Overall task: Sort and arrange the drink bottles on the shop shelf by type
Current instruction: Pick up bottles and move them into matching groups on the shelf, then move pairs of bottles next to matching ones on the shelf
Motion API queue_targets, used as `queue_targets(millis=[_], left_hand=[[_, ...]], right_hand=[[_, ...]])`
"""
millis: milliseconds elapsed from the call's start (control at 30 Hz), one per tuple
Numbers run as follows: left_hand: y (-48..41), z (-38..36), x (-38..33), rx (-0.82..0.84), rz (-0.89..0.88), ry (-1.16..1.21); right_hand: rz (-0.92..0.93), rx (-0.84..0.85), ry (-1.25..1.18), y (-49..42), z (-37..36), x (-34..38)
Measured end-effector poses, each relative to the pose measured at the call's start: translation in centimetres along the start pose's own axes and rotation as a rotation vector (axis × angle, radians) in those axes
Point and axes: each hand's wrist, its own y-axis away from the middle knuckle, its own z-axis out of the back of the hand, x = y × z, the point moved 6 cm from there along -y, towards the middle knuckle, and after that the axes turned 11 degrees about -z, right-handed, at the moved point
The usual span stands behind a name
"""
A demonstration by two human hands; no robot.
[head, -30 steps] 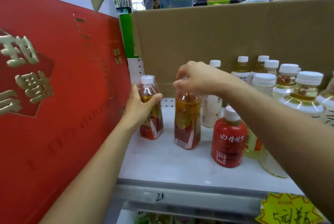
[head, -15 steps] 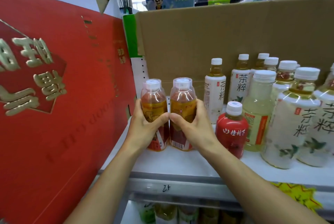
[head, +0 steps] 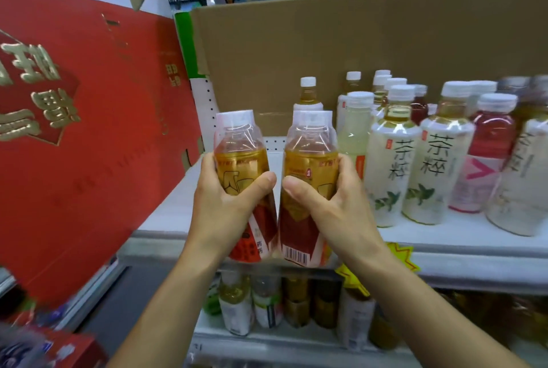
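A red box (head: 89, 130) is filling the left side. A cardboard sheet (head: 355, 41) is standing behind the white shelf (head: 172, 207). On the right half of the shelf, white-labelled tea bottles (head: 391, 166) and a pink bottle (head: 486, 166) are standing upright in a close group.

Two matching bottles are being held upright, side by side, in the air just in front of the shelf edge and left of that group. Each is showing a clear sleeve over a white cap, amber liquid and a red-and-white lower label. The left bottle (head: 237, 142) and the right bottle (head: 310, 145) are sitting very close at their lower labels; contact cannot be confirmed. The right bottle is showing a barcode near its base.

The left hand (head: 222, 207) is gripping the left bottle at mid-height, with the thumb lying across the front and the fingers (head: 207, 166) curling round the outer side. The right hand (head: 335, 207) is gripping the right bottle in mirror fashion. The thumb tips are pointing toward each other, near but apart.
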Motion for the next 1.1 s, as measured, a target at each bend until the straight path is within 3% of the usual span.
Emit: queue_targets(millis=[633,833,1100], left_hand=[[17.0,-25.5,-12.0,0.188,0.094,0.144],[16.7,-33.4,-15.0,0.399,0.027,0.192],[12.0,-41.7,-16.3,0.403,-0.080,0.174]], right_hand=[[-0.069,-0.081,0.089,11.5,30.8,-0.1],[-0.066,-0.187,0.092,11.8,38.6,0.4],[0.039,-0.441,0.165,6.9,47.1,2.0]])
